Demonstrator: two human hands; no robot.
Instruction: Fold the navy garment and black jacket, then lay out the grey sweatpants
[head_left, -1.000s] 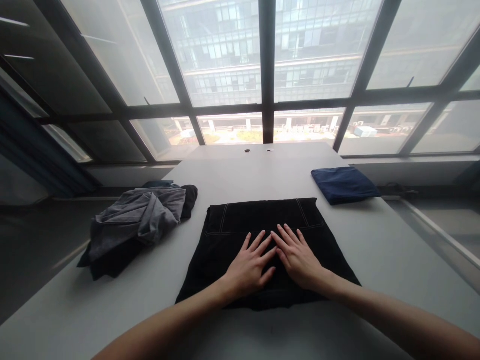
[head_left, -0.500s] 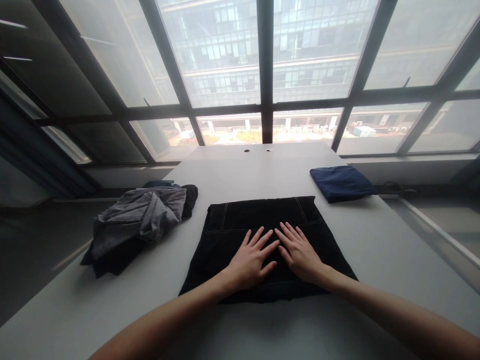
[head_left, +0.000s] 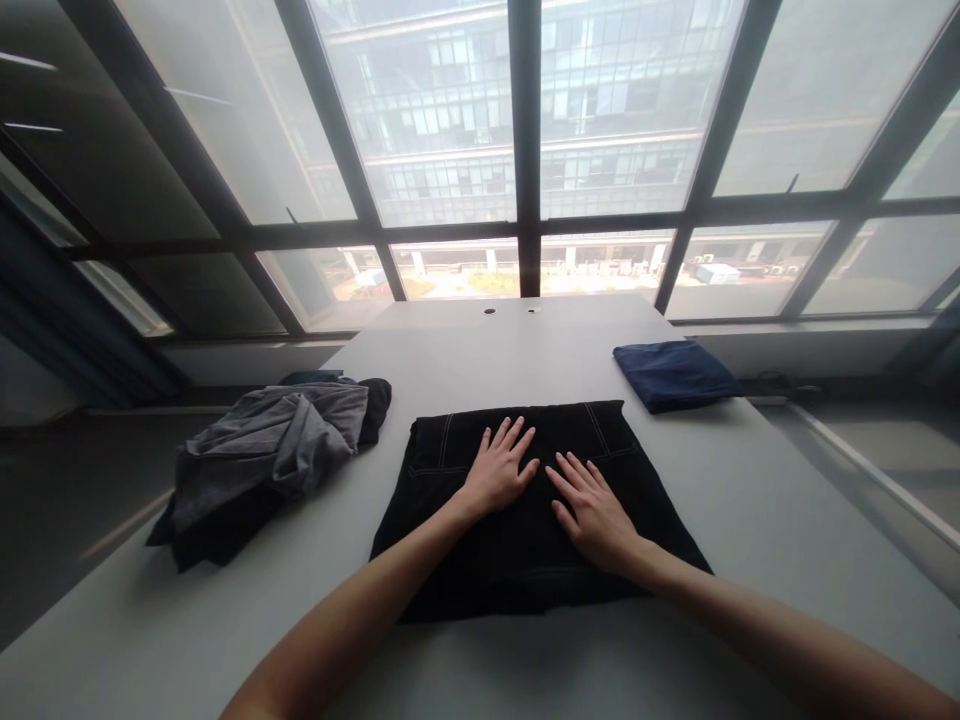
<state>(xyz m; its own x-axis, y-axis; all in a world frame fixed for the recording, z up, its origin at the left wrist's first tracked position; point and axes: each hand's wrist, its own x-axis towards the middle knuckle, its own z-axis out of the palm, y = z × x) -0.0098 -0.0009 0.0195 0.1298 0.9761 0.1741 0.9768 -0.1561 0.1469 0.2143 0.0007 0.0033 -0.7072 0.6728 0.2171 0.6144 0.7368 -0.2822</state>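
Note:
A folded black garment with pale contrast stitching, likely denim point(head_left: 517, 575), lies flat on the white table. My left hand point(head_left: 499, 468) rests palm down on its upper middle, with the fingers spread toward the far edge. My right hand point(head_left: 592, 518) lies flat on the same cloth, lower and to the right, its fingers pointing up and left. Neither hand grips the cloth. The two hands are apart, with black fabric showing between them.
A crumpled grey garment point(head_left: 262, 450) lies over dark cloth at the table's left edge. A folded navy cloth point(head_left: 675, 375) sits at the far right. The white table point(head_left: 465, 360) has two small holes near its far end, before a large window.
My left hand has slid up the black garment toward its far edge, moving away from my right hand. My right hand has shifted only slightly. The view has tilted a little lower.

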